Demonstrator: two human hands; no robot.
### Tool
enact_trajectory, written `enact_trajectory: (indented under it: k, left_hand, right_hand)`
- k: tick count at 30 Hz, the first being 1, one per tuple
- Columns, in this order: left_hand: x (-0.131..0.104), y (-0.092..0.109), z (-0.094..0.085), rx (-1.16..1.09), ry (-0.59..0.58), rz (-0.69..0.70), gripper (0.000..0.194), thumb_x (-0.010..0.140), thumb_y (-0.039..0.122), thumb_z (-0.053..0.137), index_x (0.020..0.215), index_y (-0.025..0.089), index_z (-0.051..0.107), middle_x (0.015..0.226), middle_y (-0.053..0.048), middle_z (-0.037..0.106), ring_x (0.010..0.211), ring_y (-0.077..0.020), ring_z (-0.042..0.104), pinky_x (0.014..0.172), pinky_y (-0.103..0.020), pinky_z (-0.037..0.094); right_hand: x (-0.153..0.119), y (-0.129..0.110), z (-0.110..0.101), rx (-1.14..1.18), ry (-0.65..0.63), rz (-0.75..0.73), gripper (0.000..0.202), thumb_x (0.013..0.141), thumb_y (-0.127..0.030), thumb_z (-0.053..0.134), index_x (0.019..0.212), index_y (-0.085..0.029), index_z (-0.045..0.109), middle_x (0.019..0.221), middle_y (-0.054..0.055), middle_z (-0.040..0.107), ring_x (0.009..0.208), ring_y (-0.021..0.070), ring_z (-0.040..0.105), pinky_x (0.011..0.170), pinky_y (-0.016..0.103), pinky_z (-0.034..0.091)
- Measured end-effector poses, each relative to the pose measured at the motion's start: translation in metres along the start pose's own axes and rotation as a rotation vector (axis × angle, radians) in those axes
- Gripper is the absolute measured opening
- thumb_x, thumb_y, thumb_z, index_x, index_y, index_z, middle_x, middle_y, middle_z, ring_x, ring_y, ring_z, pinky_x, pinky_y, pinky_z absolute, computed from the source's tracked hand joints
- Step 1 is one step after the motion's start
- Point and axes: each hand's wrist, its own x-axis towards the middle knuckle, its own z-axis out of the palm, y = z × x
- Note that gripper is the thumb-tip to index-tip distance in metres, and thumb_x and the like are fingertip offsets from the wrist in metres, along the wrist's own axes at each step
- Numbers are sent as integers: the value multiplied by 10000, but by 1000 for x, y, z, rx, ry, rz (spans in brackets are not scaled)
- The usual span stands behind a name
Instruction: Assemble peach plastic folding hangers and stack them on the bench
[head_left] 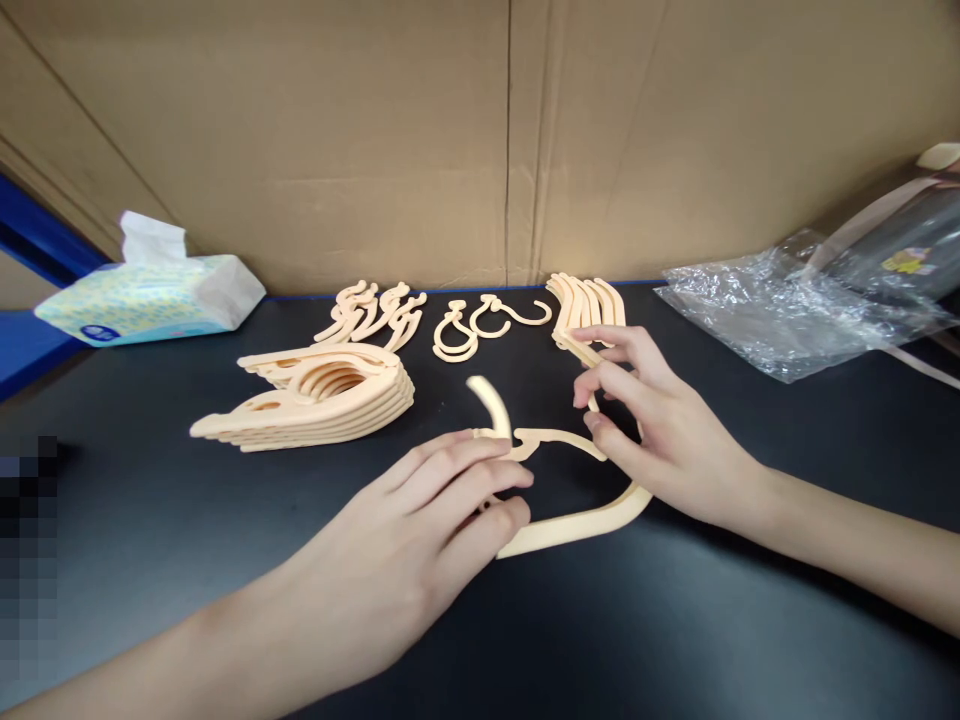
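A cream plastic clothes hanger (577, 527) lies in front of me on the black table, its hook (491, 405) pointing up and to the left. My left hand (442, 510) is closed on the hanger's left part, fingers on top and thumb below, hiding that side. Over the hanger's right end is my right hand (660, 430), its fingers bent around a slim curved cream hanger arm (581, 350). Part of this piece is hidden by the fingers. Just behind the right hand stands a row of similar curved arms (589, 300).
Left of centre lies a stack of cream hanger bodies (322, 420). Behind it are small curved pieces (375, 310), with loose hooks (457, 335) beside them. A tissue pack (157, 295) sits at far left, clear plastic bags (795, 310) at right. A cardboard wall (375, 140) borders the back.
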Motion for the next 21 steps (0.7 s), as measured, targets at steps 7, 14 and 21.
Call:
enact_trajectory:
  k: [7, 14, 21]
  left_hand:
    - [-4, -2, 1, -26, -37, -49, 341, 902, 7, 357, 1131, 161, 556, 1440, -103, 368, 1368, -217, 288, 1062, -364, 387]
    - [-2, 1, -1, -180, 12, -57, 264, 871, 44, 353, 1023, 128, 551, 1272, -132, 536, 1306, -162, 397, 1047, -268, 389]
    - [-4, 1, 2, -210, 19, -93, 236, 936, 383, 495, 874, 156, 518, 1194, -124, 590, 1158, -195, 540, 940, -261, 468]
  right_hand:
    - [3, 2, -1, 64, 148, 28, 129, 798, -125, 536, 883, -219, 560, 1331, 73, 404, 1073, 224, 537, 799, 368, 509]
    - [3, 2, -2, 68, 200, 6, 185, 816, -92, 514, 907, -246, 559, 1279, 74, 469, 1107, 255, 539, 742, 381, 535]
    - [5, 2, -2, 77, 183, -33, 195, 841, -68, 466, 901, -232, 551, 1195, 75, 520, 1021, 204, 581, 732, 331, 527]
